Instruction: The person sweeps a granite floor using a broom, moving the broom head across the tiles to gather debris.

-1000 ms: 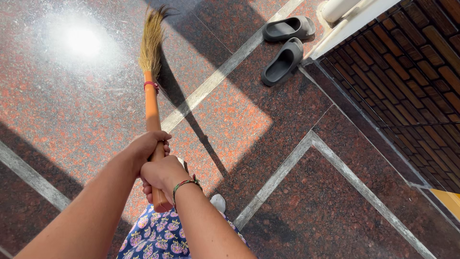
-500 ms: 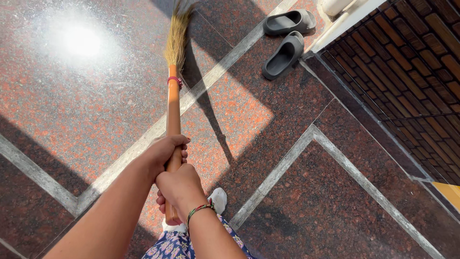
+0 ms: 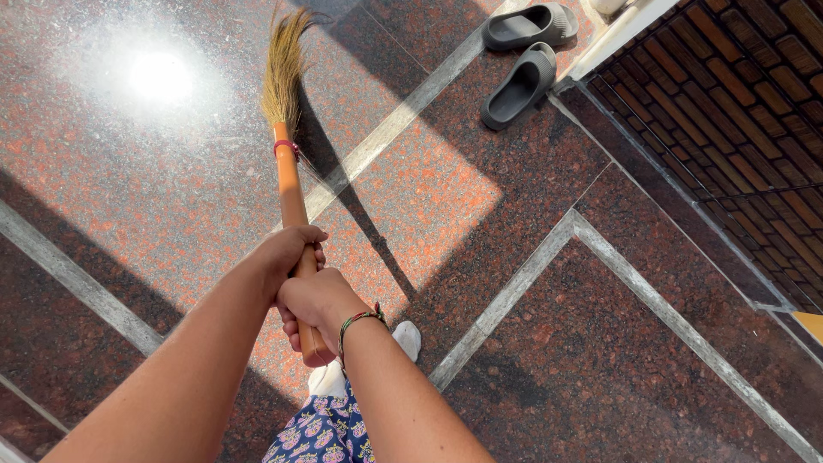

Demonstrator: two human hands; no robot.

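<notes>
— What do we see of the sweeping?

— Our left hand [image 3: 291, 251] and right hand [image 3: 315, 300] both close around the orange handle of a broom [image 3: 291, 193], its straw bristles resting on the sunlit granite floor [image 3: 600, 343].

— How far along are we?

— We cannot tell; no dust pile shows. Two grey slippers [image 3: 523, 60] lie well apart, near the brick wall [image 3: 737, 111].

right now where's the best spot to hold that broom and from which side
Grip the smooth orange handle of the broom near its lower end, from above, as the left hand and right hand do. The bristles are soft and splayed.
</notes>
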